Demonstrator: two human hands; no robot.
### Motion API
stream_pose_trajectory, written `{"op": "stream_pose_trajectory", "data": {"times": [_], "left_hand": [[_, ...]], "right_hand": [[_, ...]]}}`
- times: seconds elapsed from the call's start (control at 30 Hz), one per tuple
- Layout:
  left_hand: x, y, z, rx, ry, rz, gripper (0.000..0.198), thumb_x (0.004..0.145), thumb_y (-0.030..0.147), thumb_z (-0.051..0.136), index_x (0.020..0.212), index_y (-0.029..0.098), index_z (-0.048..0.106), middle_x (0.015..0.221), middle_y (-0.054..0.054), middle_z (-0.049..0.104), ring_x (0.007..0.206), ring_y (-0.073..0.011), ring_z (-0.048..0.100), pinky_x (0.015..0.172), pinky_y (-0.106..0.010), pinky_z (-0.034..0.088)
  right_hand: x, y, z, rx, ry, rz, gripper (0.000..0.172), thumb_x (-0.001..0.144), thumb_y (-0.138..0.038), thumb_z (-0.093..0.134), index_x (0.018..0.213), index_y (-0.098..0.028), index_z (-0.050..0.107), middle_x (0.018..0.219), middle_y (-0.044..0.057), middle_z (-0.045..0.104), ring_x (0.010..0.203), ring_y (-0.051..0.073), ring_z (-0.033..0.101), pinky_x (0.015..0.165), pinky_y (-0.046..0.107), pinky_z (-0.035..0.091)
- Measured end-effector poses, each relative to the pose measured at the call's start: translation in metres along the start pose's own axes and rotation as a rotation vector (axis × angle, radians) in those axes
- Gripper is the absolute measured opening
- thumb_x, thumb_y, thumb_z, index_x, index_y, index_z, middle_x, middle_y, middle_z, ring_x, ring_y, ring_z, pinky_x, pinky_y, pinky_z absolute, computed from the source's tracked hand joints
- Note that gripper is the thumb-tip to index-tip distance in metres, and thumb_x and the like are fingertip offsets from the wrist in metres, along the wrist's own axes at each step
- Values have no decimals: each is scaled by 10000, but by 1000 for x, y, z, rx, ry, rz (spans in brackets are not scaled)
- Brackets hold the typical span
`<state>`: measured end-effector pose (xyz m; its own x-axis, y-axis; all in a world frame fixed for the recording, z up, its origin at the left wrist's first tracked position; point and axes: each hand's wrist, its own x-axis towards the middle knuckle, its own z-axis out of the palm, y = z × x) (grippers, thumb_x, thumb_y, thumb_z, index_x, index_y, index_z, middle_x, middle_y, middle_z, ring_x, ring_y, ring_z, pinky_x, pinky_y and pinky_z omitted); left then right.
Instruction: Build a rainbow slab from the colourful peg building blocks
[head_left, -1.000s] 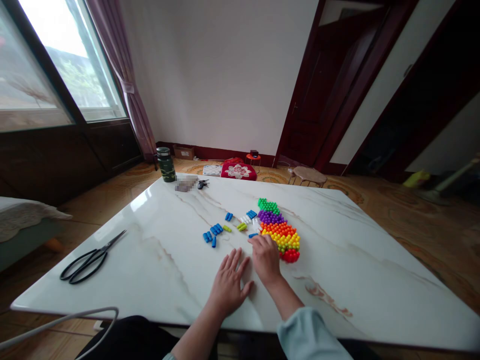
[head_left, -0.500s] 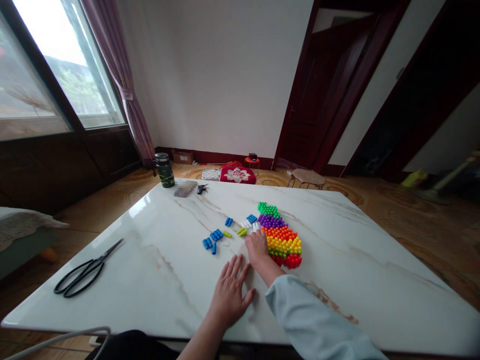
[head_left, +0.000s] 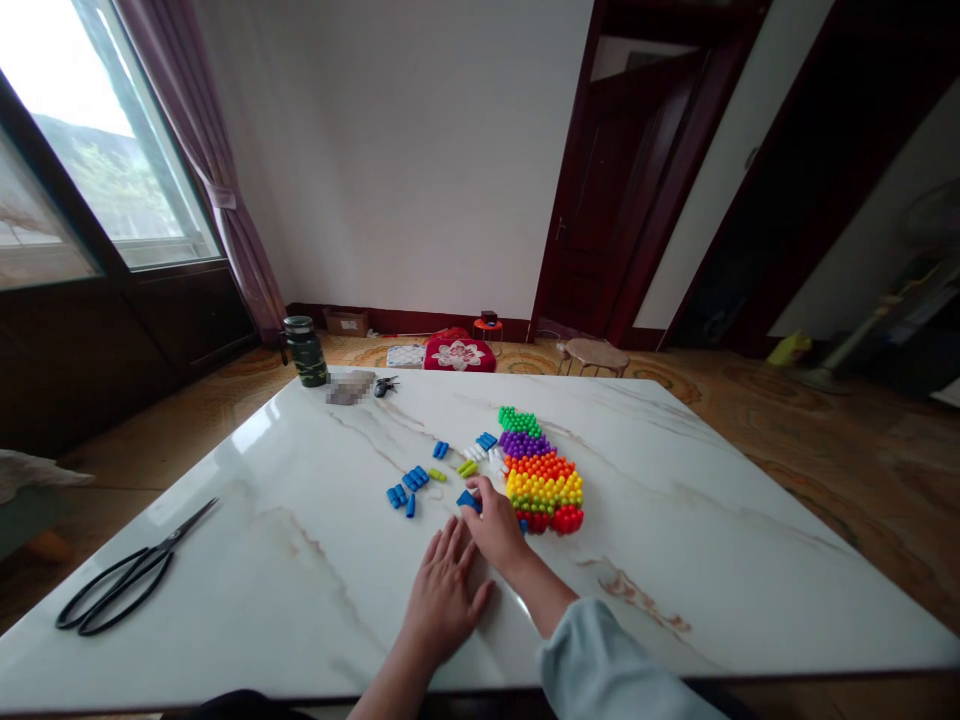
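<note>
My right hand (head_left: 496, 525) is closed with thumb and fingers around a blue piece (head_left: 469, 501), just above or on the white table; the exact contact is hidden. Flat on the tabletop, with fingers spread, lies my left hand (head_left: 446, 590), close beside the right one. A multicoloured beadwork piece (head_left: 544, 488), in bands of green, purple, orange, yellow, olive and red, rests to the right of my right hand. Several small blue tubular pieces (head_left: 415, 478) lie to the left. Yellow-green pieces (head_left: 467, 467) and white pieces (head_left: 496, 459) are scattered between them and the beadwork.
Black-handled scissors (head_left: 142, 570) lie on the left of the marble-patterned table (head_left: 750, 580). Near the far left edge stand a camouflage bottle (head_left: 306, 352), a blurred-out item (head_left: 349, 387) and a dark small tool (head_left: 385, 386). A stool (head_left: 596, 352) stands beyond the table.
My right hand has moved left from the beadwork's edge, and a blue piece now shows in its fingers. My left hand stays flat on the table. The whole view has shifted slightly.
</note>
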<state>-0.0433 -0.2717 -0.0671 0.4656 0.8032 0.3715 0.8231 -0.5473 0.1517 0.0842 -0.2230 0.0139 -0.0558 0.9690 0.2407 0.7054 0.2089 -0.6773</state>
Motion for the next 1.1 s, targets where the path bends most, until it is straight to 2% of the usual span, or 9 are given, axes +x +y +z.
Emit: {"op": "stream_pose_trajectory", "data": {"times": [0.07, 0.17, 0.23, 0.33, 0.5, 0.63, 0.77, 0.93, 1.1], "left_hand": [[0, 1, -1, 8, 20, 9, 682, 889, 524, 481, 1478, 218, 324, 1529, -106, 326, 1411, -288, 292, 1129, -460, 292], [-1, 3, -3, 16, 49, 16, 658, 882, 495, 509, 1468, 245, 344, 1541, -95, 302, 1405, -283, 308, 1120, -447, 310], [-1, 4, -5, 23, 61, 17, 656, 880, 476, 521, 1470, 253, 341, 1547, -97, 287, 1401, -287, 314, 1111, -448, 324], [-1, 4, -7, 28, 64, 21, 657, 888, 479, 508, 1477, 251, 325, 1549, -103, 280, 1400, -291, 316, 1107, -454, 329], [-1, 2, -5, 25, 76, 25, 671, 882, 484, 515, 1480, 253, 318, 1556, -88, 265, 1402, -290, 312, 1110, -451, 328], [-2, 3, -4, 34, 89, 29, 659, 889, 503, 494, 1475, 250, 332, 1554, -86, 270, 1404, -289, 308, 1108, -446, 332], [-1, 4, -6, 34, 84, 27, 654, 887, 508, 494, 1470, 252, 344, 1551, -86, 278, 1403, -290, 309, 1106, -445, 334], [-1, 5, -8, 29, 51, 12, 652, 891, 493, 492, 1474, 248, 334, 1554, -86, 270, 1407, -286, 302, 1114, -449, 325], [-1, 5, -10, 16, 46, 13, 652, 886, 488, 501, 1469, 240, 346, 1551, -94, 277, 1409, -293, 296, 1116, -453, 321]], "right_hand": [[-14, 3, -12, 165, 60, 5, 209, 809, -184, 569, 1012, -185, 620, 906, 40, 689, 842, 168, 642, 778, 265, 495], [-34, 16, -33, 207, 134, -71, 121, 807, -193, 572, 893, -192, 658, 905, 53, 666, 848, 176, 631, 771, 275, 506], [-45, 32, -45, 156, 191, -82, 164, 818, -187, 550, 931, -194, 670, 935, 68, 661, 881, 187, 630, 786, 291, 508], [-57, 61, -55, 17, 250, -3, 202, 789, -161, 561, 970, -191, 646, 929, 67, 676, 844, 197, 641, 771, 313, 509], [-65, 93, -60, -218, 213, 41, 184, 726, -89, 565, 862, -203, 612, 876, 41, 685, 780, 190, 645, 736, 300, 494], [-61, 96, -55, -304, 210, 37, 216, 716, -70, 563, 873, -212, 609, 878, 36, 688, 780, 189, 648, 722, 286, 487], [-59, 97, -49, -284, 250, 8, 214, 737, -69, 539, 899, -199, 593, 876, 45, 670, 754, 176, 634, 713, 278, 485], [-70, 94, -50, -255, 373, -47, 61, 833, -198, 537, 865, -185, 587, 826, 43, 635, 713, 160, 604, 685, 265, 467], [-82, 87, -49, -321, 246, -58, 188, 876, -252, 503, 768, -199, 647, 793, 40, 649, 745, 163, 612, 700, 260, 448]]}}
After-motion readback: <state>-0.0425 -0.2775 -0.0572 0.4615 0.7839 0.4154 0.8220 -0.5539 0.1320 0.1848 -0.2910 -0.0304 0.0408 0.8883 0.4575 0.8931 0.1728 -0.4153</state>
